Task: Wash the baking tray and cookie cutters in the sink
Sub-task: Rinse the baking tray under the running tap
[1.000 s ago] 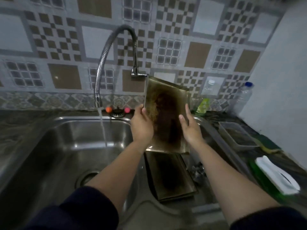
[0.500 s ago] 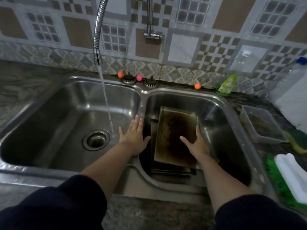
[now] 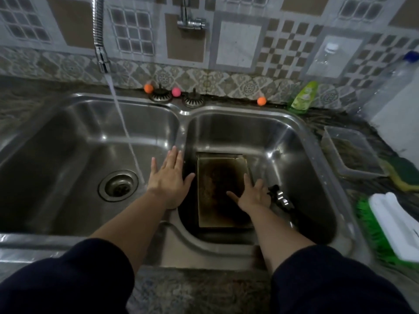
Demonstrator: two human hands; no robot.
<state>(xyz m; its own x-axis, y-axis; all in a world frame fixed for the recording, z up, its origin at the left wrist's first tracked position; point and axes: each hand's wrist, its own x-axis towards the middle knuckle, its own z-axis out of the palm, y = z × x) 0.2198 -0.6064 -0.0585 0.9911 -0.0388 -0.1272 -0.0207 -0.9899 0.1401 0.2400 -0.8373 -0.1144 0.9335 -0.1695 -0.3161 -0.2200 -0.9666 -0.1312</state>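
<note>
1. A double-bowl stainless-steel sink [image 3: 317,155] is set into a dark, mottled stone worktop [image 3: 192,288]; its walls are smooth and reflective.
2. The baking tray [image 3: 217,184], rectangular, shallow and darkly stained at its centre, is seen lying flat on the floor of the right bowl.
3. The right hand [image 3: 254,196] is laid on the tray's right edge, fingers straight and spread, nothing being gripped.
4. The left hand [image 3: 169,177] is held flat over the divider between the bowls, fingers extended and slightly parted; contact with the steel cannot be confirmed.
5. Small dark and shiny metal pieces [image 3: 280,197] are seen just beside the right hand; their shapes cannot be resolved.
6. A thin stream of water [image 3: 123,128] is delivered from a ribbed flexible faucet [image 3: 99,35] into the left bowl, near the round drain [image 3: 118,185].
7. On the worktop at right are shown a clear rectangular plastic container [image 3: 353,155], a green-and-yellow sponge [image 3: 403,175] and a green-bristled, white-handled brush [image 3: 390,227].
</note>
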